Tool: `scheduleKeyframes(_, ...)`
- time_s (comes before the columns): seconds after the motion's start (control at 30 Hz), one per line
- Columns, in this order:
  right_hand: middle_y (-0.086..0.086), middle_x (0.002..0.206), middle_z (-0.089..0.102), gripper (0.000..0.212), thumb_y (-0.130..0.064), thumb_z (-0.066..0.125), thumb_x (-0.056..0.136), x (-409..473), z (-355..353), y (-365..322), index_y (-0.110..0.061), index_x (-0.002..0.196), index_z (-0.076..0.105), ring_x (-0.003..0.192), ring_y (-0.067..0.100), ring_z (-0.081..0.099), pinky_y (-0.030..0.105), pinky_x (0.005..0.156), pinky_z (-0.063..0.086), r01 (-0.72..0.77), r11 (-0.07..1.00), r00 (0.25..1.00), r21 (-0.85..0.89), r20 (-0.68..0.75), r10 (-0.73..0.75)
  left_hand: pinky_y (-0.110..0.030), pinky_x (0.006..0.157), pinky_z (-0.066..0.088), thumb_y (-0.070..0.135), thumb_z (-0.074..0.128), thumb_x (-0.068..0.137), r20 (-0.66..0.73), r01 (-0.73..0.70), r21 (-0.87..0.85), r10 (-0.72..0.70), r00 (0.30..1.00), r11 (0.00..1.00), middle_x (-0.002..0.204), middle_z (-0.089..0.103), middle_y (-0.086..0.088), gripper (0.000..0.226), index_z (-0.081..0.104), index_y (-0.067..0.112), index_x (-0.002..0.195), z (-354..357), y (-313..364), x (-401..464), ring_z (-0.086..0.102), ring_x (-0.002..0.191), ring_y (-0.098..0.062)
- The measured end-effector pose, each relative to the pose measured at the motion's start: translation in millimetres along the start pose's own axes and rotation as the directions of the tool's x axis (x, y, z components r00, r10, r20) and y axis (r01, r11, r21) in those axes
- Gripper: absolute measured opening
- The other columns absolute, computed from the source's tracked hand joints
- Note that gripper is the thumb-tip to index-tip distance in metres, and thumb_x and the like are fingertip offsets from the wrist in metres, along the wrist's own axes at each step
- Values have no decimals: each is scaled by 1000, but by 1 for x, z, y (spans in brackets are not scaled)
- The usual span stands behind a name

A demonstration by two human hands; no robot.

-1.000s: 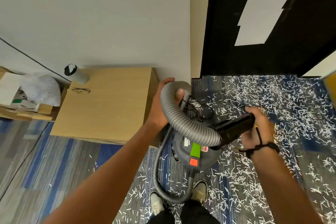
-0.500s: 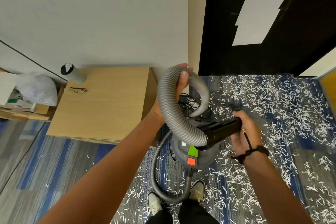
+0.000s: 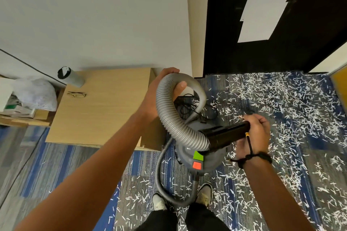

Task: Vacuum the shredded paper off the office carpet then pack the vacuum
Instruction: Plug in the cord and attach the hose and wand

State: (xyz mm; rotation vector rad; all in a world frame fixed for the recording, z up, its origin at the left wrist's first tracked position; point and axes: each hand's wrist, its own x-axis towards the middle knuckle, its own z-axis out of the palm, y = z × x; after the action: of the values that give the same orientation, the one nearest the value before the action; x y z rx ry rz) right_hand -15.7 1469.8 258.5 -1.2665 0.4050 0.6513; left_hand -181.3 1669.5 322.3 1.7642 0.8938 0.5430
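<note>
The left hand [image 3: 165, 88] is gripping the hose [image 3: 169, 116], a grey ribbed tube arching in a loop, with fingers wrapped over the top of the bend and the thumb pressing its inner side. The right hand [image 3: 253, 135] is curling round the far end of the smooth black nozzle [image 3: 225, 135], which is joining the hose at its left end; a dark cord is circling that wrist. Both forearms are reaching forward, the left one crossing diagonally. The vacuum [image 3: 199, 157], a round grey drum with green and orange patches, is sitting on the striped blue-grey carpet [image 3: 56, 170] just beyond the shoes [image 3: 204, 193]. White shredded paper [image 3: 291, 110] is lying thickly to the right. A pale wooden cabinet [image 3: 101, 107] is standing to the left, bearing glasses [image 3: 77, 94] and a grey cylinder [image 3: 70, 77]
</note>
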Motion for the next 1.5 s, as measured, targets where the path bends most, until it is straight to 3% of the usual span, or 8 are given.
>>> scheduleKeyframes(0.17, -3, 99, 61, 26, -5, 66, 85, 20, 5, -3, -23, 98, 52, 81, 11, 60, 24, 69, 56, 101, 995, 978, -20, -181, -103, -15, 98, 47, 40, 78, 93, 50, -51, 323, 37, 998, 945, 115, 65, 18, 59, 55, 19, 143, -16, -39, 23, 61, 111, 5)
scheduleKeyframes(0.37, -5, 104, 54, 32, -6, 65, 89, 64, 15, 6, -27, 93, 41, 83, 6, 58, 21, 90, 48, 179, 981, 947, -80, -258, -194, -42, 103, 53, 23, 83, 87, 202, 9, 482, -121, 972, 876, 131, 67, -4, 71, 49, 25, 149, -7, -103, 52, 64, 117, -19)
scheduleKeyframes(0.63, -6, 104, 50, 28, -9, 58, 97, 160, 39, 64, -17, 112, 36, 83, 5, 55, 6, 72, 47, 256, 961, 893, -103, -355, -276, -20, 80, 51, 17, 70, 98, 262, 98, 395, -214, 941, 914, 135, 65, -7, 76, 28, 26, 161, 38, -206, 122, 66, 102, -11)
scheduleKeyframes(0.8, -7, 98, 50, 23, -13, 55, 99, 200, 55, 91, -25, 94, 36, 70, -4, 48, 5, 62, 42, 311, 942, 818, -130, -467, -335, -4, 78, 46, 32, 73, 98, 302, 186, 194, -239, 923, 963, 158, 38, 1, 89, 15, 22, 164, 51, -244, 160, 56, 133, -18)
scheduleKeyframes(0.97, -7, 102, 49, 20, -14, 54, 100, 253, 67, 120, -22, 102, 36, 74, -1, 51, 6, 72, 48, 341, 930, 780, -141, -509, -363, -27, 109, 41, 33, 61, 105, 453, 119, 458, -347, 821, 881, 151, 54, 0, 48, 53, 16, 149, 42, -311, 181, 52, 136, -19)
scheduleKeyframes(1.1, -3, 108, 49, 22, -17, 53, 102, 300, 68, 145, -20, 110, 33, 77, 6, 53, -2, 47, 33, 276, 933, 785, -232, -506, -358, -23, 99, 42, 28, 58, 107, 494, 122, 519, -414, 765, 846, 141, 63, -2, 38, 60, 15, 143, 58, -360, 195, 58, 130, -20)
scheduleKeyframes(1.33, 3, 119, 56, 32, -45, 62, 96, 418, 36, 191, -27, 109, 38, 96, 21, 61, 26, 76, 43, 163, 889, 784, -428, -491, -380, -28, 79, 46, 22, 47, 108, 479, 114, 503, -386, 788, 857, 111, 64, -3, 20, 64, 22, 118, 178, -395, 248, 64, 103, -22)
scheduleKeyframes(1.5, -6, 106, 64, 64, -70, 79, 68, 508, 18, 219, -39, 109, 43, 91, 21, 66, 42, 91, 55, 129, 807, 913, -577, -248, -323, -35, 79, 53, 10, 53, 97, 505, 28, 685, -502, 702, 728, 98, 70, -11, 16, 69, 9, 98, 267, -456, 306, 68, 93, -30)
